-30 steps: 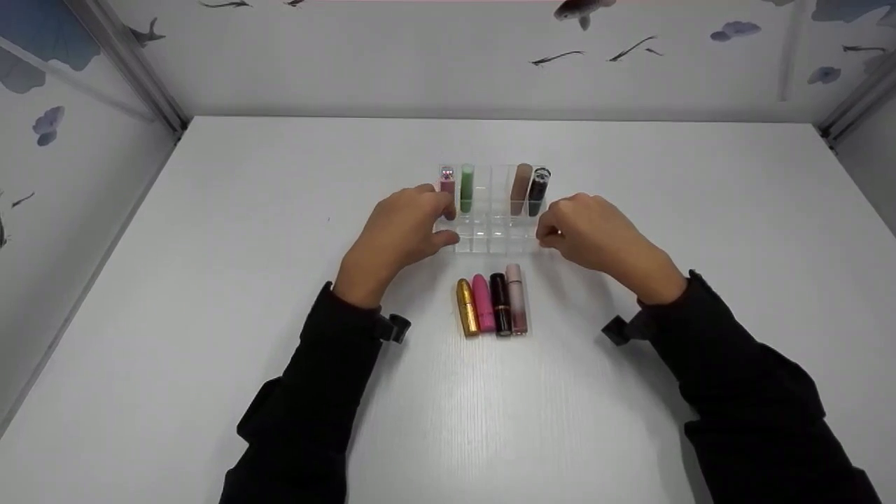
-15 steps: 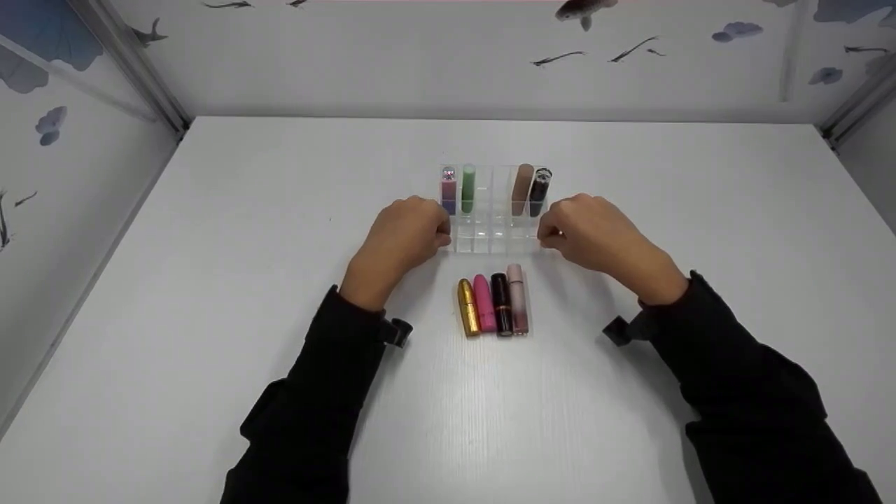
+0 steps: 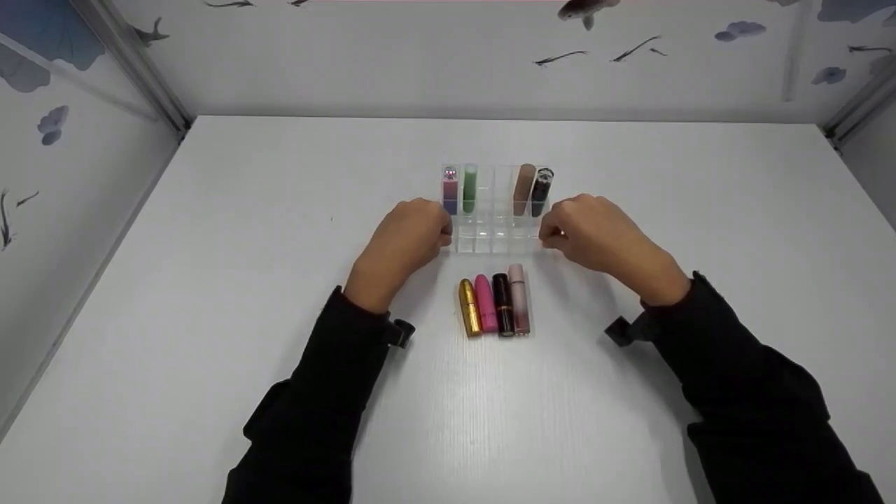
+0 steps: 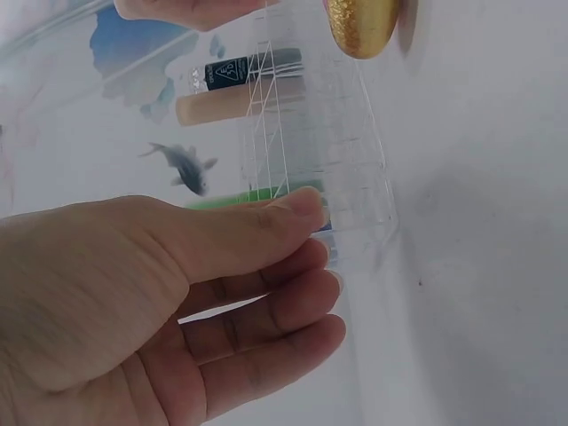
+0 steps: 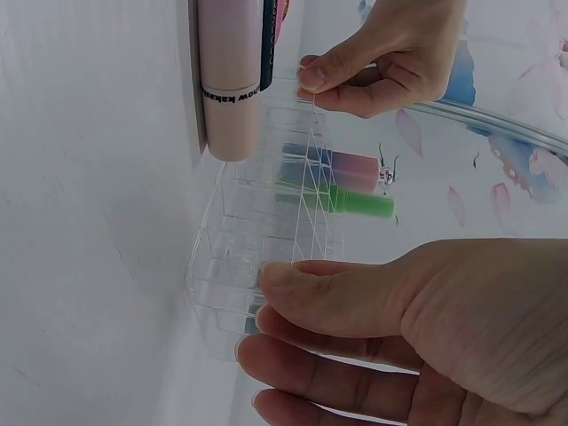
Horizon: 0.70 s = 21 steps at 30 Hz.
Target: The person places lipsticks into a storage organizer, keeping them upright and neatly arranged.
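A clear compartmented lipstick holder (image 3: 500,243) stands on the table between both hands. My left hand (image 3: 407,234) pinches its left side between thumb and fingers. On the opposite side, my right hand (image 3: 591,234) grips the holder's right edge, its thumb (image 5: 328,297) against the clear wall. Upright in the back row are a pink-and-blue tube (image 3: 450,190), a green tube (image 3: 470,187), a brown tube (image 3: 523,189) and a black tube (image 3: 542,192). The left wrist view shows the left fingers covering part of the green tube (image 4: 232,199).
In front of the holder lie a gold lipstick (image 3: 470,308), a magenta lipstick (image 3: 485,304), a black lipstick (image 3: 502,304) and a pale pink lip gloss tube (image 3: 519,299), side by side. White panels with fish and flower prints (image 3: 448,63) border the table's back and sides.
My left thumb and fingers, spread apart at the holder's left side a second ago, have come together on it. The right hand keeps its hold; the holder has not visibly moved.
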{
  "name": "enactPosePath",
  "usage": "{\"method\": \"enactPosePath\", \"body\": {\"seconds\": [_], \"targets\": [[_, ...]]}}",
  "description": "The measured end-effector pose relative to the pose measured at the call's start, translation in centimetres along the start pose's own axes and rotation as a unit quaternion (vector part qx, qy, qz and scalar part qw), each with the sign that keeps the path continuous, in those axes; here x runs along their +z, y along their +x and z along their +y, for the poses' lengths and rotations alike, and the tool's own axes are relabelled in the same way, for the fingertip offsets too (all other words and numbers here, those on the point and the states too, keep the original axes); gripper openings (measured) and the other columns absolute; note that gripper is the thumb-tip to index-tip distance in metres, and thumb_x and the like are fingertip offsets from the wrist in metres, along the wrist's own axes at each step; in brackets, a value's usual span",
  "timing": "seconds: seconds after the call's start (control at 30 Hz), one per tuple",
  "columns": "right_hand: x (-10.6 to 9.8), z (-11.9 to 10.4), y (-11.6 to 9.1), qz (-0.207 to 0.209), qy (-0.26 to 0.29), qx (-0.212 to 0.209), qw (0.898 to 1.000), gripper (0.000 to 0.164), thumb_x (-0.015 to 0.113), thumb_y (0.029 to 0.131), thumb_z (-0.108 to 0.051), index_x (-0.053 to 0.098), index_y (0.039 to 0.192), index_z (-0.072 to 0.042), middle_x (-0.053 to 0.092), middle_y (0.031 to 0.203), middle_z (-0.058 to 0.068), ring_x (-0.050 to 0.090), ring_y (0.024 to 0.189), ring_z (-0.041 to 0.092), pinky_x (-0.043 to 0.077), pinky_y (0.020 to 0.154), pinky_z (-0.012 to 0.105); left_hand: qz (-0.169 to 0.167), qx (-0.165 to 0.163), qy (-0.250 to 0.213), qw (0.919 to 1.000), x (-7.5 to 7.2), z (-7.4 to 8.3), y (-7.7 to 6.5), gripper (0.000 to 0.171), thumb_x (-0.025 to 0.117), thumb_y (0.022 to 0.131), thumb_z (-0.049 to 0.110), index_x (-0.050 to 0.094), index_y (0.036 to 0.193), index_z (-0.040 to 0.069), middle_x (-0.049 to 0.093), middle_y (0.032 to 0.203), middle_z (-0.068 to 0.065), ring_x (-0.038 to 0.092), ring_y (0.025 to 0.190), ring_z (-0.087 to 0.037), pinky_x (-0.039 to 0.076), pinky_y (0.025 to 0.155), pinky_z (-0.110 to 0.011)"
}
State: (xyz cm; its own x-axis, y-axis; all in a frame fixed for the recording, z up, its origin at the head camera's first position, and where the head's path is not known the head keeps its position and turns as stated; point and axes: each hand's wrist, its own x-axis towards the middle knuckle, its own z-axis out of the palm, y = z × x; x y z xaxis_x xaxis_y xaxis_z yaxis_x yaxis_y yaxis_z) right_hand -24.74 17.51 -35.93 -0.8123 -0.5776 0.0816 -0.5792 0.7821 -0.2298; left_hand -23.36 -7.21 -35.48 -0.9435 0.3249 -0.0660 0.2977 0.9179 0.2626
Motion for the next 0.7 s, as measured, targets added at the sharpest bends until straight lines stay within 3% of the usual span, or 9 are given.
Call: {"method": "enactPosePath", "body": {"seconds": [0.7], "targets": [[-0.07,-0.12,-0.1,0.001,-0.013,-0.004,1.0,0.01,0.068,0.08,-0.002,0.073,0.077,-0.01,0.068,0.075,0.0,0.055,0.065,0.014,0.043,0.06,0.029,0.017,-0.002,0.045,0.9989,0.27,0.45,-0.18,0.015,0.064,0.089,0.013,0.073,0.099,0.01,0.071,0.096,-0.006,0.063,0.084,-0.02,0.052,0.077,-0.034]]}}
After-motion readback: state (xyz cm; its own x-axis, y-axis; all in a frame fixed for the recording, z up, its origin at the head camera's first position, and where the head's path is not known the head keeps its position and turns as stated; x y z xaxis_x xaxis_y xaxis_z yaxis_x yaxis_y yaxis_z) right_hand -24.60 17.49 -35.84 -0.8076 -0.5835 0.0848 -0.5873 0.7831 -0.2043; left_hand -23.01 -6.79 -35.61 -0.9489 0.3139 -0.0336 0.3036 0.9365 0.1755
